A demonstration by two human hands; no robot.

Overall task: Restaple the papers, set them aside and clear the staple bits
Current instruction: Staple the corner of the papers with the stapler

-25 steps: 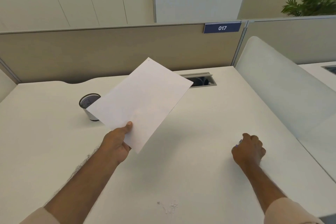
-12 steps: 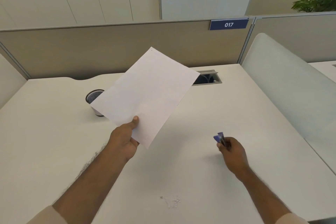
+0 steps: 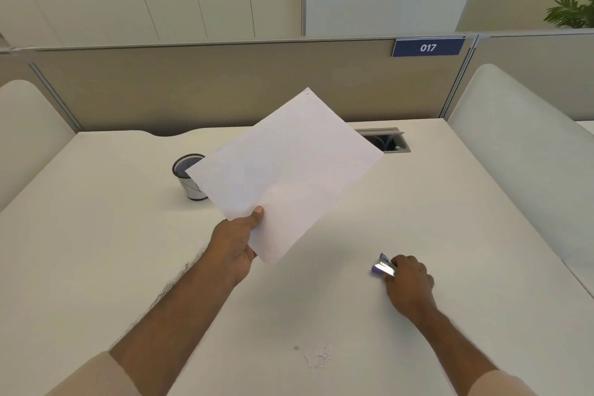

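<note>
My left hand (image 3: 236, 243) pinches the near edge of white papers (image 3: 286, 170), holding them tilted above the middle of the white desk (image 3: 96, 251). A tiny dark mark shows at their far corner. My right hand (image 3: 409, 283) is closed around a small blue and silver stapler (image 3: 383, 266) just above the desk, to the right of the papers; its jaws point left. A scatter of tiny pale staple bits (image 3: 316, 357) lies on the desk near the front edge, between my two forearms.
A mesh pen cup (image 3: 188, 177) stands behind the papers on the left, partly hidden by them. An open cable port (image 3: 385, 140) sits at the back of the desk. Beige partition panels and white curved side screens enclose the desk.
My right hand has lifted the stapler off the desk and brought it left toward the papers. The left hand has kept the papers raised, almost still.
</note>
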